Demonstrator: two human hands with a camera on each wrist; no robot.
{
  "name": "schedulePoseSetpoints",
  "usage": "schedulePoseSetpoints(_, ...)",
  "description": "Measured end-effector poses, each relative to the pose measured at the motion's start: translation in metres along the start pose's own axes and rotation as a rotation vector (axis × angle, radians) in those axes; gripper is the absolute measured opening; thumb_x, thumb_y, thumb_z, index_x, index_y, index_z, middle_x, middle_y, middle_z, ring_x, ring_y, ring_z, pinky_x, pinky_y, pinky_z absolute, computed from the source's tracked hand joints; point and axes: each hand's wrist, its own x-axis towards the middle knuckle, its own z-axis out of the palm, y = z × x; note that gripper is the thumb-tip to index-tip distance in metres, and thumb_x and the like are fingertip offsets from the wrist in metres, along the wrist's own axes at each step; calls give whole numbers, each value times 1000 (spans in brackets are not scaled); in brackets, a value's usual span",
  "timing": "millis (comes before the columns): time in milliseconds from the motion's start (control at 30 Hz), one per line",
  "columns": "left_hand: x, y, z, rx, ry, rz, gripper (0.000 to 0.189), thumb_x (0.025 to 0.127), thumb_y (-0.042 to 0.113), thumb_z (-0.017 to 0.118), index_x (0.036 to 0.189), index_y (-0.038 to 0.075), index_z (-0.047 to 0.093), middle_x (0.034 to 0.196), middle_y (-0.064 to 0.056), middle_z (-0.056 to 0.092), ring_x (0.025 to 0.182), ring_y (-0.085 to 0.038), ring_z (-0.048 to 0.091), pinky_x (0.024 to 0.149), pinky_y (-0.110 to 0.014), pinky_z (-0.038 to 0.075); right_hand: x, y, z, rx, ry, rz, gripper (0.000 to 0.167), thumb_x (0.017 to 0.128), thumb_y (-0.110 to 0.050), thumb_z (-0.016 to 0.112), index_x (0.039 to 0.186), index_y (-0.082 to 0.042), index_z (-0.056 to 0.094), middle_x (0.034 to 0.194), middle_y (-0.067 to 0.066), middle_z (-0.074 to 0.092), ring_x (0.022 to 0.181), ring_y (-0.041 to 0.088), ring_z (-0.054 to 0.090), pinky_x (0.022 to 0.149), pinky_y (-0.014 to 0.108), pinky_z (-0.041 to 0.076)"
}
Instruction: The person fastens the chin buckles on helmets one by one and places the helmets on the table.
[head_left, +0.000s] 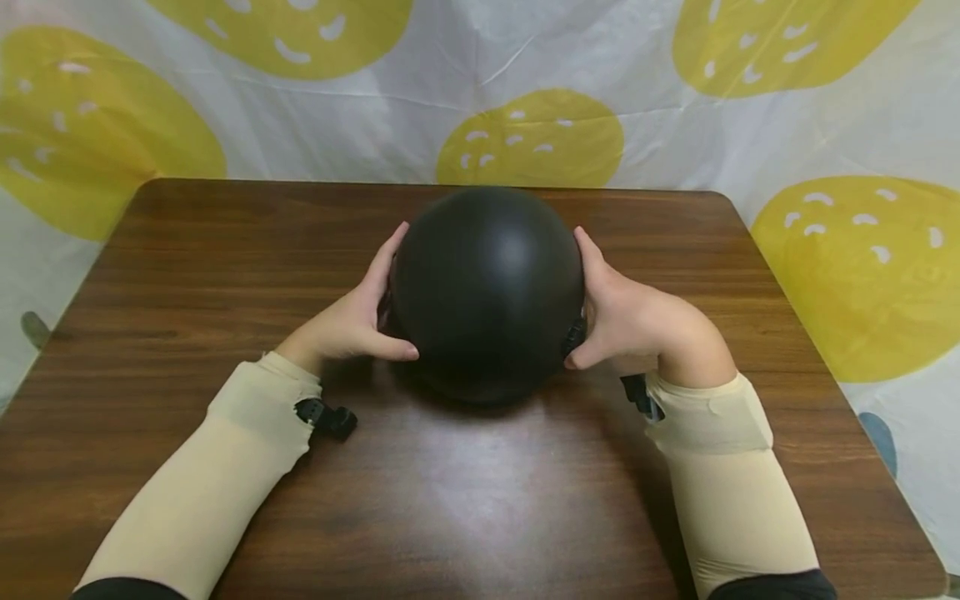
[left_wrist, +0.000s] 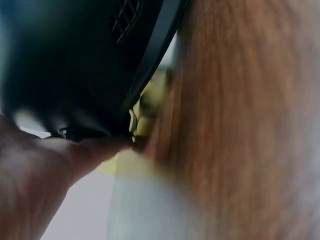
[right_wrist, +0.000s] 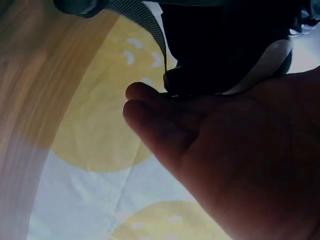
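Note:
A smooth black helmet [head_left: 487, 292] is between my two hands over the middle of the table. My left hand [head_left: 356, 312] grips its left side, thumb at the near side and fingers stretched along the far side. On the opposite side my right hand [head_left: 630, 317] holds it in the same way. A vent grille [left_wrist: 126, 17] and the lower rim show in the left wrist view, close to the tabletop. In the right wrist view a black ribbed strap [right_wrist: 142, 25] hangs from the helmet, near the fingertips. Whether the helmet touches the table I cannot tell.
The brown wood-grain table [head_left: 480, 517] has rounded corners. Behind it hangs a white cloth [head_left: 420, 117] with yellow patches. Each wrist carries a small black camera mount, the left one [head_left: 326, 417] near the tabletop.

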Motion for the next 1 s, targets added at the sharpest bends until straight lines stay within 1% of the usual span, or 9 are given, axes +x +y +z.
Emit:
schedulePoseSetpoints(100, 2, 4, 4, 77, 11, -26, 149, 73, 11, 98, 171, 28, -12, 177, -1, 5, 160, -21, 15, 127, -50, 16, 2, 4, 0, 26, -30, 43, 160, 68, -4, 97, 160, -8, -34, 171, 31, -4, 155, 42, 20, 124, 61, 18)
schedulePoseSetpoints(300, 3, 10, 11, 110, 18, -92, 153, 72, 11, 101, 170, 33, -15, 176, 0, 0, 159, -24, 17, 124, -57, 26, 9, 12, 3, -29, -22, 70, 156, 67, -4, 97, 163, -4, -26, 164, 37, 26, 142, 42, 42, 121, 58, 29)
schedulePoseSetpoints(333, 3, 11, 12, 125, 23, -104, 153, 72, 11, 101, 170, 33, -15, 176, -1, 0, 159, -26, 19, 123, -58, 28, 10, 13, 4, -49, -17, 76, 156, 66, -5, 98, 164, -3, -24, 162, 38, 30, 140, 43, 45, 120, 58, 31)
schedulePoseSetpoints(433, 3, 13, 14, 208, 46, -131, 153, 71, 15, 102, 170, 33, -15, 177, -2, -1, 159, -27, 19, 124, -58, 26, 13, 15, 7, -81, -2, 93, 154, 66, -4, 99, 165, -4, -19, 154, 38, 41, 134, 43, 51, 118, 58, 34)
schedulePoseSetpoints(533, 4, 14, 17, 321, 88, -154, 152, 71, 23, 102, 171, 32, -12, 177, -3, 1, 159, -28, 20, 124, -60, 23, 16, 16, 10, -83, 19, 114, 151, 68, 1, 94, 165, -9, -20, 140, 37, 55, 118, 42, 59, 109, 57, 42)
schedulePoseSetpoints(667, 6, 16, 21, 437, 139, -186, 150, 69, 31, 103, 172, 28, -6, 177, -4, 4, 160, -28, 17, 124, -62, 21, 21, 17, 14, -60, 39, 138, 146, 69, 9, 86, 165, -16, -21, 118, 32, 66, 95, 38, 64, 95, 52, 48)
schedulePoseSetpoints(733, 7, 18, 23, 460, 149, -199, 150, 69, 32, 103, 172, 27, -6, 177, -4, 3, 161, -27, 13, 124, -63, 20, 23, 17, 16, -48, 43, 144, 145, 69, 10, 85, 165, -16, -19, 115, 30, 67, 92, 37, 64, 94, 51, 48)
schedulePoseSetpoints(867, 6, 22, 26, 486, 162, -221, 150, 68, 33, 102, 172, 26, -5, 177, -5, 5, 161, -28, 13, 124, -63, 21, 24, 18, 17, -37, 42, 146, 144, 69, 11, 86, 166, -16, -18, 115, 30, 67, 91, 37, 64, 93, 51, 49)
schedulePoseSetpoints(1000, 7, 25, 28, 514, 165, -233, 150, 67, 36, 103, 173, 26, -4, 177, -7, 7, 161, -29, 13, 124, -64, 21, 25, 20, 18, 28, 35, 156, 144, 68, 16, 84, 167, -18, -16, 119, 30, 65, 94, 37, 61, 95, 50, 48)
